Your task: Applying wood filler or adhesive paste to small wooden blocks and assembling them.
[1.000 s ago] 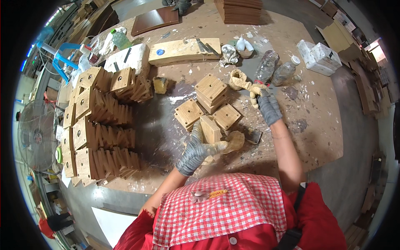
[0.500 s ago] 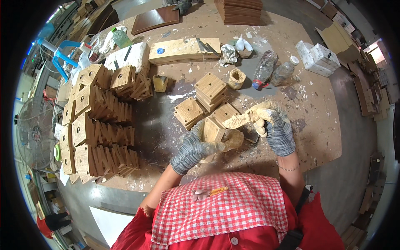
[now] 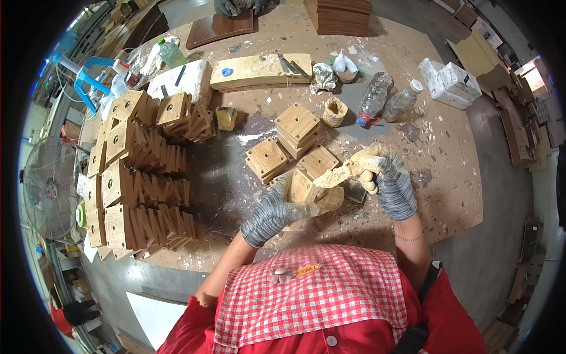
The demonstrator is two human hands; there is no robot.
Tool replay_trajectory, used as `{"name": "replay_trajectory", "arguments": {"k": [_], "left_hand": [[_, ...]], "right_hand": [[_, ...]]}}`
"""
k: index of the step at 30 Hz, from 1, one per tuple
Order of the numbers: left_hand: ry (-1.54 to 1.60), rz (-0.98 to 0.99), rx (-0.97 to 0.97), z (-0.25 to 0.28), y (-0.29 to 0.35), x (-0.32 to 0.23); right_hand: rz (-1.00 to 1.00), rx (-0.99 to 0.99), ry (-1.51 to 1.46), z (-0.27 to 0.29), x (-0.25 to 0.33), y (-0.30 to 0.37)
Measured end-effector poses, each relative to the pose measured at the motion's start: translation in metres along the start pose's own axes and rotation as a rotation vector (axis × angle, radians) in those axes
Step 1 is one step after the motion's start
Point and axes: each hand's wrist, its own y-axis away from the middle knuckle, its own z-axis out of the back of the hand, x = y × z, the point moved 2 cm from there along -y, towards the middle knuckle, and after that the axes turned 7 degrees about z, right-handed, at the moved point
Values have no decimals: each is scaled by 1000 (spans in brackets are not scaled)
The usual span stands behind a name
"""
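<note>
My left hand (image 3: 276,207), in a grey knitted glove with putty-caked fingers, is closed on a square wooden block (image 3: 301,187) with light grain. Between the fingers of my gloved right hand (image 3: 386,182) is a putty knife (image 3: 332,177), its blade thickly coated in tan filler. The blade's tip is at the block's upper right edge; whether it touches I cannot tell. Beyond the held block are a low stack of square wooden pieces with holes (image 3: 266,157), a taller stack (image 3: 297,124) and another piece (image 3: 318,160). A small putty-crusted pot (image 3: 335,112) stands behind them.
Rows of wooden pieces (image 3: 121,183) fill the table's left side. Plastic bottles (image 3: 376,94), white wrapped blocks (image 3: 451,82) and a long stack of boards (image 3: 259,71) stand farther back. At the far edge, another person's gloved hands (image 3: 239,7) are at a brown panel (image 3: 219,29).
The putty knife in my right hand has shifted slightly left and down toward the held block. At the far edge, the other person's hands have moved left over the brown panel.
</note>
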Motion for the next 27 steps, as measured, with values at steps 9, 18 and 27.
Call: {"name": "replay_trajectory", "arguments": {"k": [9,18,27], "left_hand": [[-89,41,-16,-1,-1,0],[-12,25,38,2,-3,5],[-74,45,-3,3,-3,6]], "right_hand": [[-18,-8,27,-4,6,-3],[-18,-25,12,-4,8,1],[20,-36,22,4,0,4]]}}
